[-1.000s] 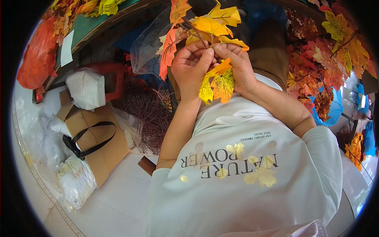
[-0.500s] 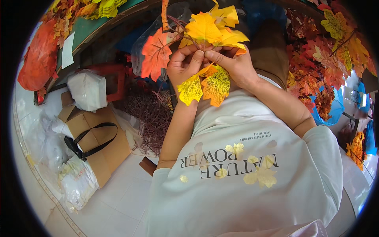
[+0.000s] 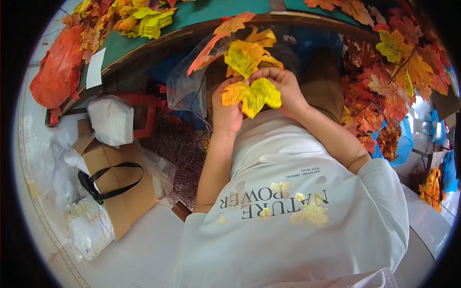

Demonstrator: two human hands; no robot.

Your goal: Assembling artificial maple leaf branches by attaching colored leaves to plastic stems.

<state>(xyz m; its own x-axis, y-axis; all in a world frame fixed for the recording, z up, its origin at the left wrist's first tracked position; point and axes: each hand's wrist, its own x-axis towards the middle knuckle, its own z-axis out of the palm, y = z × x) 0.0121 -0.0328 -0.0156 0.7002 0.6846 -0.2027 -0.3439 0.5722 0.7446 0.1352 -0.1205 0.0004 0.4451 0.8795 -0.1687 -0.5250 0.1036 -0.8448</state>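
Note:
Both hands are together at the far side of my lap, holding a spray of artificial maple leaves. A yellow-orange leaf (image 3: 257, 97) hangs toward me and covers part of my left hand (image 3: 225, 114), whose fingers are closed near the stem. My right hand (image 3: 289, 92) pinches beside that leaf's base, its fingers bent. Beyond the hands, another yellow leaf (image 3: 244, 56) stands up, and an orange-red leaf (image 3: 209, 52) sticks out to the left. The stem joint between the fingertips is mostly hidden.
A green tabletop (image 3: 230, 8) edges the far side, with stacked yellow leaves (image 3: 154, 23) on it. Red and orange foliage (image 3: 379, 91) hangs at right. To the left are a cardboard box (image 3: 122, 185), a white plastic bag (image 3: 111, 121) and a pile of thin dark-red stems (image 3: 180, 161).
The spray has turned in my hands, so the orange-red leaf now points up and left. The near leaf has swung upward in front of my left hand. The view has shifted, showing more tabletop.

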